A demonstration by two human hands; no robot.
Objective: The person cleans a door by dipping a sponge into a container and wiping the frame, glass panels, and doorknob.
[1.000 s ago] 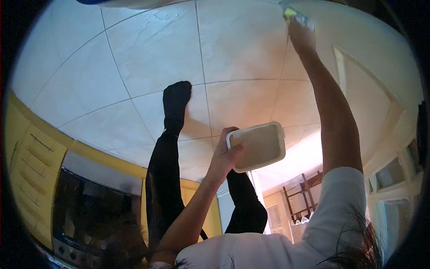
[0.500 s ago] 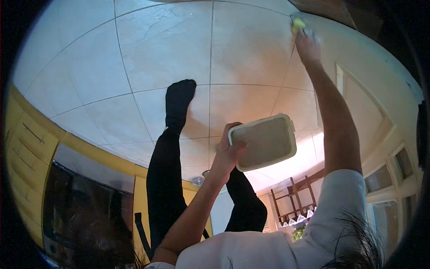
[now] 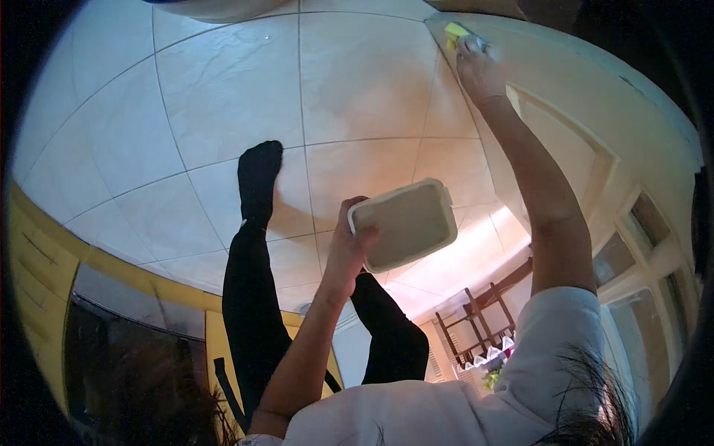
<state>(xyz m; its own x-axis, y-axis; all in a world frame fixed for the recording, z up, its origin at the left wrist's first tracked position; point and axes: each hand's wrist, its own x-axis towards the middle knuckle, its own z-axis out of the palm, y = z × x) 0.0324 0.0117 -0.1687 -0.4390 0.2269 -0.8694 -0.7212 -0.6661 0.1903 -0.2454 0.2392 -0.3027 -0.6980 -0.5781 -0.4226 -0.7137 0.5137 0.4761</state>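
My left hand (image 3: 352, 249) grips the near-left side of a pale rectangular plastic tub (image 3: 394, 195), its thumb over the rim. The tub is tilted a little above the floor; its inside looks greyish, and I cannot tell whether liquid is in it. With my right arm stretched far forward, my right hand (image 3: 480, 73) is closed on a yellow-green sponge (image 3: 455, 31). The sponge is at the lower part of a cream panelled door (image 3: 554, 141), close to where it meets the floor. Some of my right fingers are smeared by motion.
Pale floor tiles (image 3: 238, 89) spread ahead. My black-socked foot (image 3: 259, 167) rests on them. Yellow drawers (image 3: 33, 260) and a dark glass-fronted appliance (image 3: 126, 357) stand at left. A wooden chair (image 3: 476, 323) is at lower right, and a rounded pale object (image 3: 223, 7) at the top edge.
The view has shifted, so most things appear further left. My right hand with the sponge has moved slightly along the door's base. My left hand still holds the tub.
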